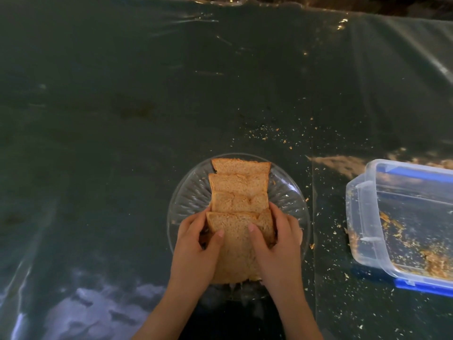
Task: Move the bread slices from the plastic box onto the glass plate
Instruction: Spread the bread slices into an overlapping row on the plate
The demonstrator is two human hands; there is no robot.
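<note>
Item, lower centre of the frame: I log a row of brown, square bread slices [239, 192] overlapping like shingles on a round, ribbed clear glass plate [188, 192], the row's long axis running from bottom to top of the frame, crust edges pointing toward the top. My left hand [196, 249] and right hand [274, 244] both clasp the nearest bread slice [235, 244] by its sides, thumbs on its face. Surface: a dark table under a glossy transparent plastic sheet [122, 106] strewn with crumbs [269, 133]; at right sits a clear rectangular plastic box [402, 217] with blue clips, holding only crumbs.
</note>
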